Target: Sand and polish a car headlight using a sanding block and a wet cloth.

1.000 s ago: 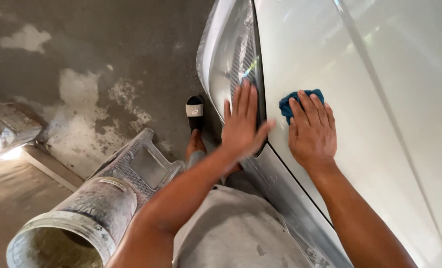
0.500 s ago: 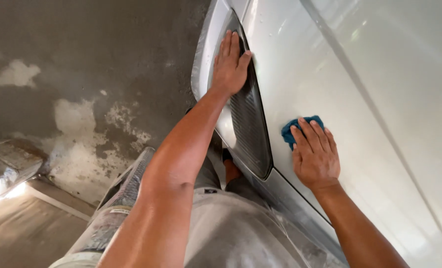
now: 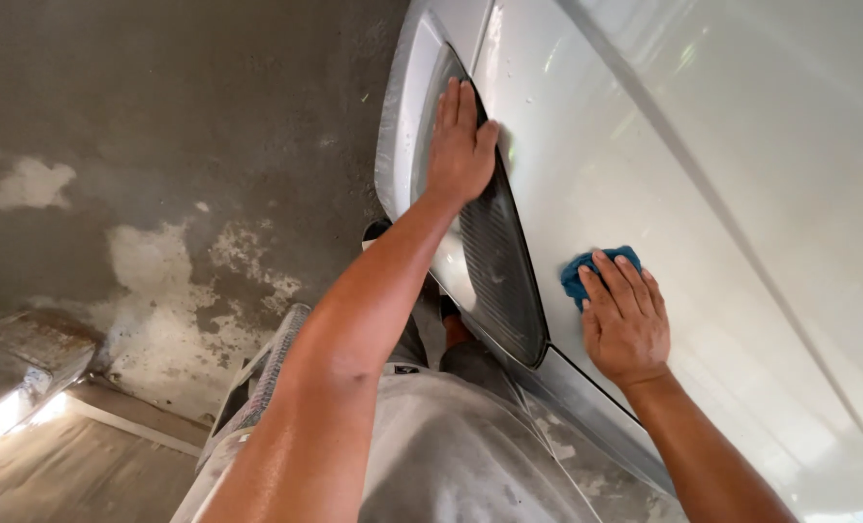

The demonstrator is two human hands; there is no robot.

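While our right hand [image 3: 627,320] lies flat on the white car panel [image 3: 703,213], fingers spread and pressed down, a blue cloth [image 3: 586,269] sits trapped beneath its fingertips, only a bunched corner of the cloth showing past them. We are not gripping the cloth so much as pinning it against the paint, just beside the lower end of the dark headlight [image 3: 494,261]. Our left hand [image 3: 459,145] rests further up, palm down and fingers straight and together, laid across the upper end of the headlight where the lens meets the panel's edge; it holds nothing. The two hands are well apart, one at each end of the lens.

Along the far side of the headlight runs the pale bumper edge [image 3: 400,126], curving round the lens. Below the headlight a seam line crosses the bodywork toward our right forearm. Our grey, dust-marked trousers [image 3: 451,455] fill the lower middle of the view, and one foot shows just beyond our left forearm, on the floor close to the bumper. Past that lies the rough concrete floor [image 3: 160,145], dark with pale worn patches. At the lower left a wooden board [image 3: 73,475] meets the floor, and a paper-wrapped object [image 3: 262,383] lies beside our left arm.
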